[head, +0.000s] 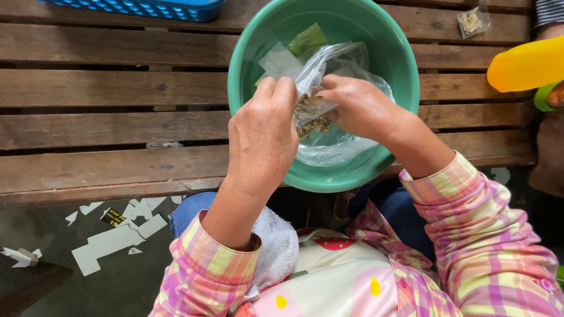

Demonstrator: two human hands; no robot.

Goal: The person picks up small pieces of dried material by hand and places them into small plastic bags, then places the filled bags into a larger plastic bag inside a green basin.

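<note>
Hands, left [262,138] and right [359,107], each grip pinched on a clear bag [329,64] (brown bits inside) above a green bowl [399,64] on the desk [88,94].

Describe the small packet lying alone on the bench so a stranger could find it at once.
Start at the green basin on the slatted wooden bench, then look to the bench's far right planks. There lies a small clear packet of pale dried bits. Unlike the bags in the basin, it lies flat on bare wood, and no hand touches it.
</note>
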